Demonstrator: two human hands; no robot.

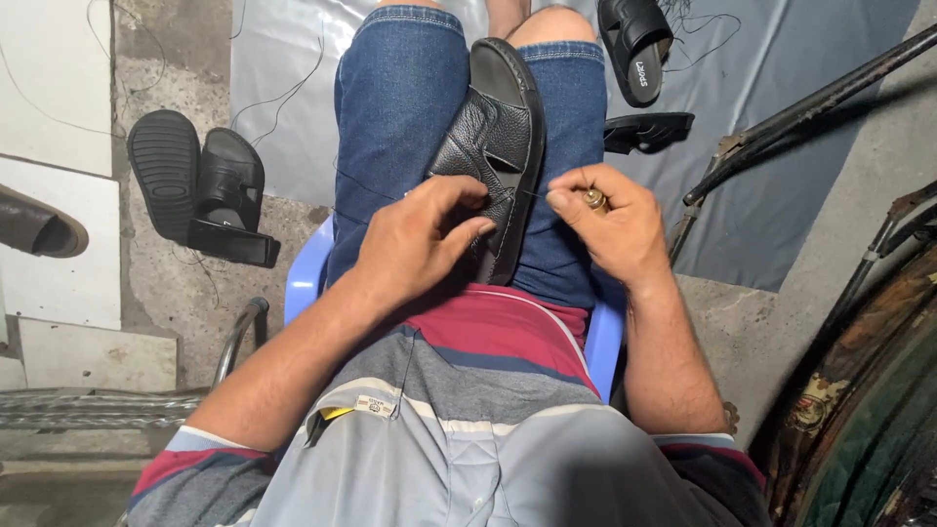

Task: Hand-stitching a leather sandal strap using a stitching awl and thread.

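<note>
A black leather sandal [503, 127] lies between my thighs on my blue denim shorts, sole edge to the right. My left hand [425, 239] grips the sandal's near strap, fingers curled over its edge. My right hand [610, 229] is just right of the sandal, thumb and fingers pinched on a small brass-coloured awl [593, 200]. A thin dark thread [527, 193] runs taut from the sandal to the right hand.
I sit on a blue plastic chair [307, 278]. Two black sandals [205, 190] lie on the concrete floor at left, two others [639, 49] on a grey sheet at upper right. A dark metal frame [810, 102] stands at right, metal bars [88, 405] at lower left.
</note>
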